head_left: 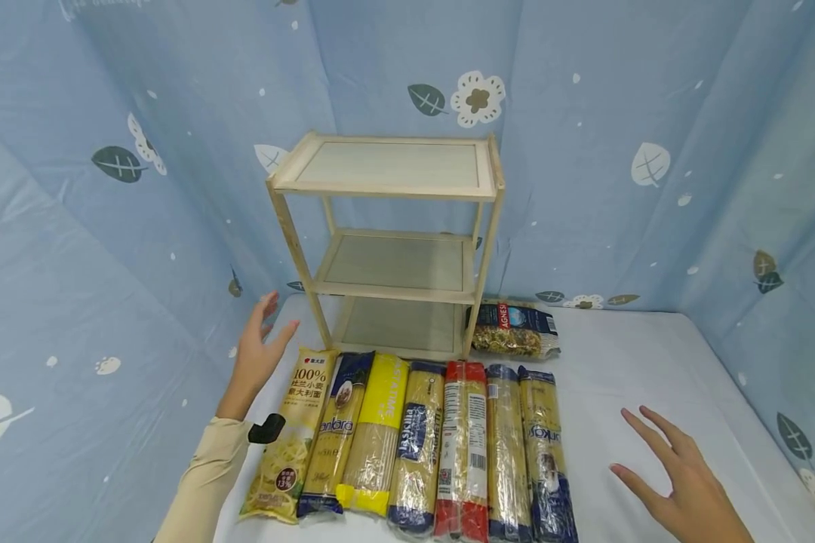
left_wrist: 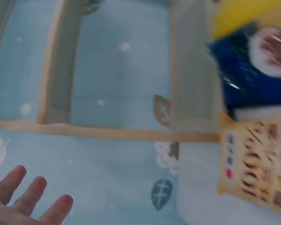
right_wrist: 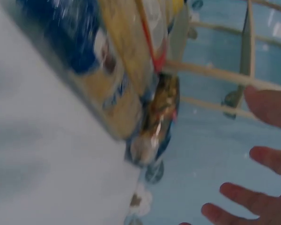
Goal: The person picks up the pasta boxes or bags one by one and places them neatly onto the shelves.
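In the head view my left hand (head_left: 256, 360) hovers with spread fingers above the yellow pasta pack (head_left: 292, 430), left of the wooden rack (head_left: 387, 296); it holds nothing. My right hand (head_left: 686, 483) is held with fingers apart over the white surface, right of the packs, touching none of them. A row of pasta packs lies before the rack: a blue-and-gold one (head_left: 336, 430), a yellow-banded one (head_left: 379, 422), a navy-labelled one (head_left: 416, 445), a red-and-white one (head_left: 462, 445), a slim clear one (head_left: 508, 452) and another blue-and-gold one (head_left: 546, 452).
The three-tier rack has bare shelves, its top panel (head_left: 394, 164) uppermost. Beside its right front leg lies a dark Agnesi pasta bag (head_left: 515, 329). A blue patterned curtain (head_left: 584, 151) encloses the white table (head_left: 625, 362) at the back and sides.
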### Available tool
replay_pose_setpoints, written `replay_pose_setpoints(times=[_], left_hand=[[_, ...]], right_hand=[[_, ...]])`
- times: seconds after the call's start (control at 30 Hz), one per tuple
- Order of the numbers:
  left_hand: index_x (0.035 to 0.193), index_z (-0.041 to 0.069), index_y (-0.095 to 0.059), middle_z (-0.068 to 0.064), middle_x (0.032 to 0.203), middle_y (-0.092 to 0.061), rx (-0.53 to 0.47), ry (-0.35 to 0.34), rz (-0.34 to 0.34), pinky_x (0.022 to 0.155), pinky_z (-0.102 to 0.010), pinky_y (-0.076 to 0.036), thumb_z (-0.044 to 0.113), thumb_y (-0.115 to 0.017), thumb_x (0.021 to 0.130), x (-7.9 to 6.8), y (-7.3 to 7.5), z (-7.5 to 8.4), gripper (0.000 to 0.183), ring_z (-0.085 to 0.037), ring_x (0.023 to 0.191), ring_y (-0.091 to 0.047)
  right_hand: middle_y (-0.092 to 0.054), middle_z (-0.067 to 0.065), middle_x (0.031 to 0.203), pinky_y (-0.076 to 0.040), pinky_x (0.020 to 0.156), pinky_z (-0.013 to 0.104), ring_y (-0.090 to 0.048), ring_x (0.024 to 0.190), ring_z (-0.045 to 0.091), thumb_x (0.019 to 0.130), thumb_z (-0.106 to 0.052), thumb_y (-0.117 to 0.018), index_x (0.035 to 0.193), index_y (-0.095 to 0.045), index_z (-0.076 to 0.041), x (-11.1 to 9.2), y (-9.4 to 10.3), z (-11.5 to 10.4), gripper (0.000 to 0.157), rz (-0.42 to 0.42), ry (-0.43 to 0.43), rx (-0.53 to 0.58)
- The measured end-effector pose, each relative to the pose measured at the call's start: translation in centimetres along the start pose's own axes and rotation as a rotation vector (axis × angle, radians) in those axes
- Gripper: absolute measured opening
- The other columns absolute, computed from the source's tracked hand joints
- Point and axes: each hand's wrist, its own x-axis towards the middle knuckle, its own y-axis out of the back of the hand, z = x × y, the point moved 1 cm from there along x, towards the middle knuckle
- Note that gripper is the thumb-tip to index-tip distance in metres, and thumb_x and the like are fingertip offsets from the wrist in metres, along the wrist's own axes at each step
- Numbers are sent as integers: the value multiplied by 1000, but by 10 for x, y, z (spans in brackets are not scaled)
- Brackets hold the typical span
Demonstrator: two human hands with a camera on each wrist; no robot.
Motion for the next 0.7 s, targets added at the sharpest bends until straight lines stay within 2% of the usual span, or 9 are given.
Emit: replay_pose_setpoints(times=[0.23, 0.37, 0.47, 0.53, 0.63, 0.7], left_hand=[[146, 7, -31, -18, 144, -38, -268, 37, 9, 100, -51, -34, 25, -52, 99, 28, 3, 34, 54, -34, 131, -37], [146, 9, -33, -17, 143, -39, -373, 63, -4, 98, -52, -35, 30, -49, 100, 48, -1, 41, 53, -31, 129, -40], [145, 12, -35, -16, 141, -42, -418, 71, -4, 98, -52, -35, 36, -48, 99, 66, -9, 39, 52, -29, 128, -41], [142, 15, -40, -18, 135, -48, -414, 69, 4, 96, -51, -37, 41, -45, 99, 78, -15, 35, 50, -30, 123, -45], [129, 13, -55, -25, 115, -59, -422, 43, 31, 87, -47, -43, 43, -44, 99, 90, -22, 29, 44, -35, 109, -56], [119, 10, -61, -30, 103, -60, -428, 25, 50, 81, -44, -47, 40, -44, 99, 94, -25, 23, 40, -39, 98, -59]], right_hand=[[-44, 20, 129, -42, 67, 65, -45, 107, 45, 76, -33, -79, 136, -48, -10, -8, -19, -28, 71, 21, 61, 59], [-46, 21, 127, -46, 64, 59, -48, 105, 47, 77, -30, -79, 132, -51, -9, -10, -34, -39, 66, -9, 55, 73], [-45, 24, 128, -48, 63, 55, -49, 106, 50, 78, -34, -77, 132, -52, -8, -11, -49, -47, 65, -100, 1, 81], [-44, 26, 130, -48, 61, 52, -49, 107, 52, 78, -38, -76, 132, -52, -8, -11, -62, -51, 67, -179, -50, 72], [-41, 29, 131, -47, 54, 45, -50, 103, 52, 76, -37, -77, 133, -52, -10, -10, -84, -51, 68, -301, -123, 52], [-39, 31, 131, -44, 49, 41, -52, 96, 50, 75, -35, -77, 134, -51, -11, -11, -100, -48, 69, -365, -162, 44]])
